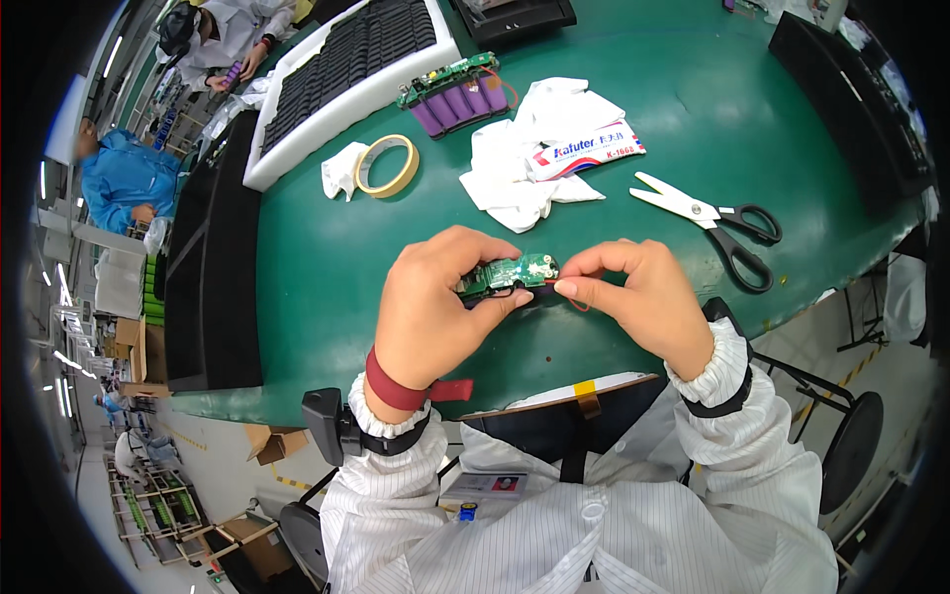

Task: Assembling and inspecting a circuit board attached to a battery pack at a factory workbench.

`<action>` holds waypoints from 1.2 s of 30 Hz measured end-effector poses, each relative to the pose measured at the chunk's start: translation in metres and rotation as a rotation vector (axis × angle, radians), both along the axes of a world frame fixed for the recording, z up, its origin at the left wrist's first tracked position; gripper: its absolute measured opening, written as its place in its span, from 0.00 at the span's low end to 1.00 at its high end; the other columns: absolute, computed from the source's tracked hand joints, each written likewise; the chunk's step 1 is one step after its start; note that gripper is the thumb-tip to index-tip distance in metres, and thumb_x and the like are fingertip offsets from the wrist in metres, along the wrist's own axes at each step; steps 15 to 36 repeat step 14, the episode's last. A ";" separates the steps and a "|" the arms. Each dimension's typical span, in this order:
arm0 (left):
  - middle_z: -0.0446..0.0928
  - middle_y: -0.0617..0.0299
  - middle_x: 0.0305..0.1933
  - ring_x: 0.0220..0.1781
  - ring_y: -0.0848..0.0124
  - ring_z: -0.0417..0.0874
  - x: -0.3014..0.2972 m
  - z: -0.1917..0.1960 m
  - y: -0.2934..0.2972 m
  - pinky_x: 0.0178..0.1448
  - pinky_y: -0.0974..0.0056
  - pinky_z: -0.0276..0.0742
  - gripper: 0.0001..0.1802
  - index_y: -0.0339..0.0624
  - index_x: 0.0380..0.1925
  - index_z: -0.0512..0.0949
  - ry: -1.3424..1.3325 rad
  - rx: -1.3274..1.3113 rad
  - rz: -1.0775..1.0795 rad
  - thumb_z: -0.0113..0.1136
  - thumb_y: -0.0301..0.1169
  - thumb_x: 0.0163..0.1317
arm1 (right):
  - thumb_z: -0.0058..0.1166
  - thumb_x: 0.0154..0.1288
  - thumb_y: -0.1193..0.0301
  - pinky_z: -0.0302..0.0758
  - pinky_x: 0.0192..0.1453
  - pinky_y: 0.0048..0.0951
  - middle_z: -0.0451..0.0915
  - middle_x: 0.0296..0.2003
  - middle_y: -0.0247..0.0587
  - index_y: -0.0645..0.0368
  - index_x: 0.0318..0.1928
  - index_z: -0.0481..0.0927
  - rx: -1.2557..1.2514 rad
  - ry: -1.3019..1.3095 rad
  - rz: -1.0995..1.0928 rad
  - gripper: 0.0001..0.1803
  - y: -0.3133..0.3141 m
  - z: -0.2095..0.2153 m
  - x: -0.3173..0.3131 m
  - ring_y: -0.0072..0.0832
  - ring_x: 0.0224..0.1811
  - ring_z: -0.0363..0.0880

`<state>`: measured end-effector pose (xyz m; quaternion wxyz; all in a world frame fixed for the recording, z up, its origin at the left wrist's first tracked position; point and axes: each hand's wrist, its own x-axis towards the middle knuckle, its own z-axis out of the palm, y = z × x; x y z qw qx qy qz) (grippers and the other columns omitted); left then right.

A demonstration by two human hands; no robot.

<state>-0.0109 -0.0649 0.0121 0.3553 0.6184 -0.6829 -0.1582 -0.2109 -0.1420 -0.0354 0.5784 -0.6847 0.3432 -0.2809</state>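
Observation:
My left hand (421, 297) is closed around a battery pack with a green circuit board (507, 276) on top. Its thumb lies along the near edge, and the palm hides the pack's left end. At the right end of the board, my right hand (648, 302) pinches a thin red wire (580, 304) between thumb and forefinger. Beyond them stands another battery pack (460, 107), with purple cells under a green board and a red wire at its right. Crumpled white cloth (500, 163) lies nearer, with a white, blue and red glue tube (594, 151) on it.
White-bladed scissors (705, 211) with black handles lie open at the right. A yellowish tape roll (387, 166) sits beside a white scrap. A white foam tray (445, 35) holds rows of black parts. Black bins (213, 277) flank the green table (327, 297). Co-workers work at the far left.

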 end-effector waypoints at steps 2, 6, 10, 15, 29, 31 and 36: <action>0.82 0.58 0.33 0.32 0.60 0.82 -0.001 0.000 0.001 0.38 0.62 0.75 0.17 0.39 0.34 0.83 -0.008 0.023 0.005 0.77 0.26 0.41 | 0.67 0.57 0.68 0.75 0.39 0.27 0.85 0.27 0.42 0.63 0.33 0.86 -0.075 -0.005 0.006 0.10 -0.001 -0.005 0.000 0.26 0.29 0.81; 0.82 0.61 0.35 0.34 0.64 0.82 -0.001 0.002 0.003 0.45 0.63 0.74 0.21 0.39 0.36 0.83 -0.169 -0.038 -0.024 0.80 0.32 0.40 | 0.67 0.57 0.71 0.74 0.35 0.26 0.85 0.28 0.40 0.64 0.33 0.86 -0.069 0.020 0.028 0.08 -0.004 0.003 0.004 0.23 0.27 0.79; 0.82 0.63 0.34 0.37 0.63 0.81 -0.018 -0.003 0.005 0.57 0.56 0.66 0.27 0.45 0.40 0.82 -0.401 -0.123 0.109 0.80 0.44 0.40 | 0.67 0.59 0.75 0.72 0.35 0.21 0.84 0.27 0.35 0.64 0.36 0.86 0.131 0.019 0.017 0.07 -0.007 0.003 0.008 0.17 0.29 0.77; 0.82 0.63 0.34 0.38 0.63 0.82 -0.019 -0.008 0.008 0.59 0.54 0.64 0.29 0.47 0.43 0.81 -0.422 -0.194 0.131 0.78 0.47 0.43 | 0.65 0.60 0.75 0.74 0.37 0.21 0.86 0.30 0.35 0.57 0.58 0.82 0.080 -0.009 0.165 0.23 -0.011 0.001 0.008 0.17 0.31 0.78; 0.82 0.63 0.34 0.38 0.63 0.82 -0.019 -0.008 0.008 0.59 0.54 0.64 0.29 0.47 0.43 0.81 -0.422 -0.194 0.131 0.78 0.47 0.43 | 0.65 0.60 0.75 0.74 0.37 0.21 0.86 0.30 0.35 0.57 0.58 0.82 0.080 -0.009 0.165 0.23 -0.011 0.001 0.008 0.17 0.31 0.78; 0.82 0.63 0.34 0.38 0.63 0.82 -0.019 -0.008 0.008 0.59 0.54 0.64 0.29 0.47 0.43 0.81 -0.422 -0.194 0.131 0.78 0.47 0.43 | 0.65 0.60 0.75 0.74 0.37 0.21 0.86 0.30 0.35 0.57 0.58 0.82 0.080 -0.009 0.165 0.23 -0.011 0.001 0.008 0.17 0.31 0.78; 0.82 0.63 0.34 0.38 0.63 0.82 -0.019 -0.008 0.008 0.59 0.54 0.64 0.29 0.47 0.43 0.81 -0.422 -0.194 0.131 0.78 0.47 0.43 | 0.65 0.60 0.75 0.74 0.37 0.21 0.86 0.30 0.35 0.57 0.58 0.82 0.080 -0.009 0.165 0.23 -0.011 0.001 0.008 0.17 0.31 0.78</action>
